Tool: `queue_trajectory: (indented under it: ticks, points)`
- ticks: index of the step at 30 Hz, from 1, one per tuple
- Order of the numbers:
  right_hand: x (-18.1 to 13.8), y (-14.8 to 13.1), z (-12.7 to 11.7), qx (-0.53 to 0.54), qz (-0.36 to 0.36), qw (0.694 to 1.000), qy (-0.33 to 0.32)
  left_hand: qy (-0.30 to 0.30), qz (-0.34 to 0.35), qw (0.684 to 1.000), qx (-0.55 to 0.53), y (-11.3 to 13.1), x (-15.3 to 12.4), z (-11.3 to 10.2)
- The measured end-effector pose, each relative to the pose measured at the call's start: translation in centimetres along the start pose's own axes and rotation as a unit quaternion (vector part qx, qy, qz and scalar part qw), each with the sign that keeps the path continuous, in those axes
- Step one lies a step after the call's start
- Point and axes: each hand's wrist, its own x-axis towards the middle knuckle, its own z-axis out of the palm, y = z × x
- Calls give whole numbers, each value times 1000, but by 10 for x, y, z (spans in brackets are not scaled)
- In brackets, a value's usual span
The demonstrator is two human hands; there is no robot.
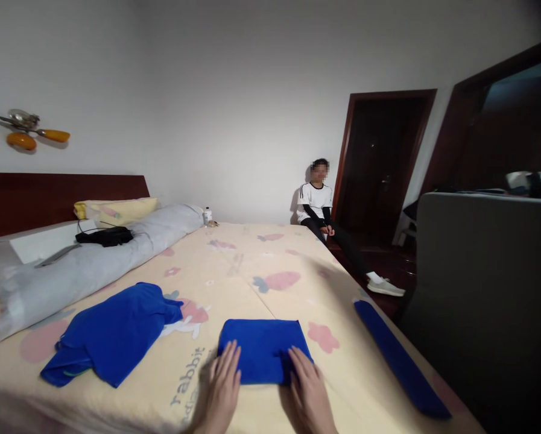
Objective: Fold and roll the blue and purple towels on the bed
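Blue cloth (262, 340), head view: we find it folded into a rectangle, lying between the left hand (225, 380) and right hand (309, 386), both open, fingers laid on its sides. We judge this fold nearly complete, though it puckers beside the right fingertips. Left of the left hand, a crumpled blue garment (114, 331) lies unfolded; right of the right hand, a narrow blue strip (399, 358) appears folded.

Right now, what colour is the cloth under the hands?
The cloth is plain blue, shown in the head view.
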Motion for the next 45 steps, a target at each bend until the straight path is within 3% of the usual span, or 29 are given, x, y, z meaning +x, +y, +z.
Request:
queue_trajectory:
  ticks: [2,5,10,14,19,23,28,31,35,38,40,43,45]
  points:
    - [4,-23,7,25,-53,996,-63,-62,72,995,-28,24,5,-1]
    - [7,-38,13,48,-83,985,-143,-147,113,981,-58,40,10,0]
    - [-1,5,0,28,-32,981,-191,-208,103,970,-76,5,4,-8]
    - [-12,46,-13,16,9,984,-177,-213,83,969,-90,-38,-2,-18]
    - [-1,45,-23,40,18,987,-157,-171,47,977,-116,-66,-2,-20]
    - [13,37,-38,126,62,981,-132,-139,-37,973,-181,-68,-2,-23]
    - [23,41,-48,279,105,943,-149,-117,-162,947,-251,-64,4,-24]
    - [30,45,-40,254,109,952,-130,-124,-201,955,-176,-56,11,-20]
    - [33,49,-21,93,127,985,-67,-116,-238,964,-13,-44,14,-15]
    - [30,43,-10,-12,129,991,-16,-71,-192,978,30,-34,12,-10]
    - [26,32,-7,-17,87,996,-4,-56,-114,992,12,-24,10,-7]
    - [20,12,-5,22,-33,997,-64,-90,18,995,-41,-6,8,-4]
    - [15,2,-7,43,-87,987,-127,-134,64,987,-60,3,7,-5]
